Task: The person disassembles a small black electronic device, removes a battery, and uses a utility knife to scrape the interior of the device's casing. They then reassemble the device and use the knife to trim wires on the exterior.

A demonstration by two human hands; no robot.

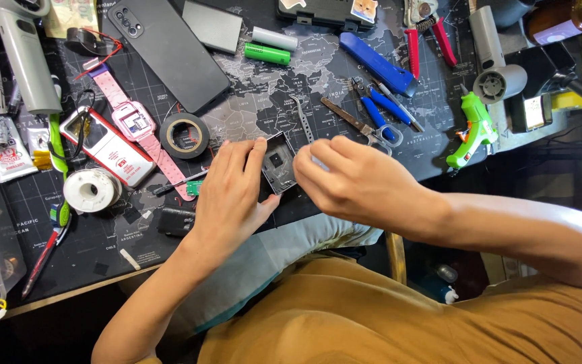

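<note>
My left hand (232, 191) rests on the dark map-printed desk mat (250, 111) and steadies a small open grey plastic case (279, 164), fingers along its left side. My right hand (353, 180) comes in from the right with its fingertips pinched together at the case's right edge. Whether something tiny is held in the pinch I cannot tell. Metal tweezers (302, 118) lie just beyond the case.
Around the hands lie a black tape roll (184, 135), pink watch (136, 125), solder spool (91, 190), black phone (168, 48), green battery (267, 53), blue pliers (380, 106), scissors (357, 125), blue knife (378, 63), green glue gun (473, 131). The desk edge runs near my lap.
</note>
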